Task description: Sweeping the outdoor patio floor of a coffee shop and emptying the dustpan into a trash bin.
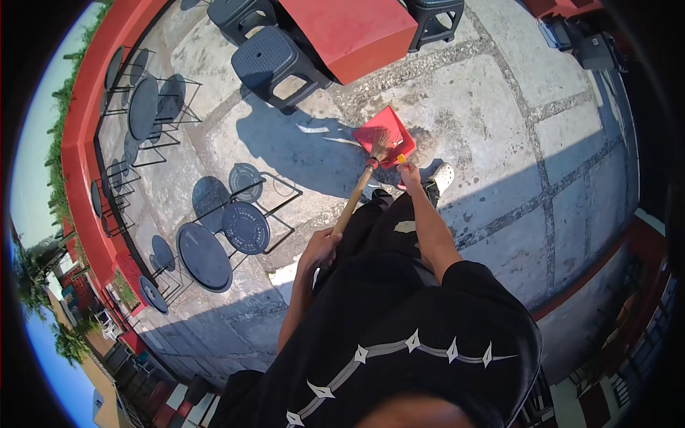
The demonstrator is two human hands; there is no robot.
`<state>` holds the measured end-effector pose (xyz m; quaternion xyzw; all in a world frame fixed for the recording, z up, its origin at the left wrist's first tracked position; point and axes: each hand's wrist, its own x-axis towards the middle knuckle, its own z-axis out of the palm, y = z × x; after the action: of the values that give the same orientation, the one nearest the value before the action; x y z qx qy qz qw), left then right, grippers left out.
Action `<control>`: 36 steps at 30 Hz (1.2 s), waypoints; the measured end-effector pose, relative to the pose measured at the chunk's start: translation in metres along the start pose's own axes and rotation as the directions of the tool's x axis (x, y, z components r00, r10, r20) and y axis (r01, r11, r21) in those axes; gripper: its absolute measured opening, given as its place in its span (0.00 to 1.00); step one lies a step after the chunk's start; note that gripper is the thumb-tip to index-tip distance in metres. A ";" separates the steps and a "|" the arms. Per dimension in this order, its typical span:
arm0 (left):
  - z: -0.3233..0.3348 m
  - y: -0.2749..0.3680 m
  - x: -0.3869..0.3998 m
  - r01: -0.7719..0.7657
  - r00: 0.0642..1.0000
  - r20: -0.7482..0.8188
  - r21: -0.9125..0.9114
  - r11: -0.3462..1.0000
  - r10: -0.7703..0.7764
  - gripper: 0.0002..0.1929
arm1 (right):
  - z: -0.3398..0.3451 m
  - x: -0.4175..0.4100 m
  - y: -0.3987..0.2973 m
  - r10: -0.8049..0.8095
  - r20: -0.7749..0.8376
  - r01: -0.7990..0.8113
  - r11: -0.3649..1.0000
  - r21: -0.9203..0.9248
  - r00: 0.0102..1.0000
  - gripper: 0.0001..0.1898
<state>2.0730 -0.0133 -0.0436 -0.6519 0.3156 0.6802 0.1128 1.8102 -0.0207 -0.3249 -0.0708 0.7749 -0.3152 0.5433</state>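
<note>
My left hand (319, 247) is closed around the wooden handle of a short broom (353, 203). The broom's straw bristles (382, 142) reach over the red plastic dustpan (378, 128), whose open pan is on the stone floor in front of my feet. My right hand (409, 175) grips the dustpan by its handle, and a yellow end (401, 158) shows just beyond my fingers. A small pale bit is visible in the pan near the bristles; what it is, I cannot tell.
A red table (348, 37) stands ahead, with dark plastic stools (278, 64) beside it. Round metal tables (204, 257) and chairs (246, 227) occupy the left side. A low red wall (80, 134) borders the patio. Dark boxes (596, 51) sit at the far right.
</note>
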 end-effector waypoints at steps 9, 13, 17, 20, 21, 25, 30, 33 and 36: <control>-0.041 -0.009 -0.074 -0.006 0.999 -0.039 -0.193 0.981 -0.002 0.14 | -0.024 -0.044 -0.023 -0.073 0.074 0.065 0.993 0.099 0.995 0.07; -0.027 -0.012 -0.052 -0.129 0.981 -0.170 -0.183 0.975 0.098 0.13 | -0.032 -0.060 -0.024 -0.014 0.105 0.010 0.999 0.039 0.994 0.08; -0.011 0.009 0.008 -0.176 0.924 -0.357 -0.079 0.981 0.138 0.16 | -0.021 -0.060 -0.020 -0.028 0.128 0.039 0.996 -0.083 0.991 0.10; -0.011 0.010 0.058 -0.109 0.865 -0.474 0.141 0.984 0.164 0.17 | 0.004 -0.052 -0.021 0.012 0.122 0.011 0.982 -0.187 0.992 0.08; -0.008 0.008 0.064 -0.096 0.861 -0.471 0.219 0.971 0.191 0.17 | 0.005 -0.044 -0.016 0.039 0.129 -0.015 0.983 -0.184 0.991 0.10; 0.013 -0.014 0.058 -0.038 0.902 -0.376 0.423 0.905 0.214 0.17 | 0.012 -0.024 -0.002 0.092 0.097 -0.080 0.989 -0.126 0.991 0.09; 0.009 -0.064 0.015 -0.191 0.938 -0.201 0.378 0.906 0.282 0.16 | 0.009 -0.037 0.006 0.015 0.098 0.003 0.984 -0.181 0.995 0.07; -0.022 -0.069 -0.027 -0.071 0.989 -0.130 -0.008 0.997 0.070 0.11 | 0.009 -0.056 0.001 -0.008 0.128 0.030 0.985 -0.170 0.992 0.07; -0.038 -0.077 -0.066 -0.038 0.993 -0.117 -0.108 0.993 0.026 0.10 | 0.006 -0.068 -0.014 -0.065 0.161 0.104 0.964 -0.244 0.985 0.07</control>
<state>2.1556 0.0422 -0.0001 -0.6903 0.2941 0.6593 0.0473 1.8397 -0.0032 -0.2641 -0.1959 0.7612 -0.2308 0.5735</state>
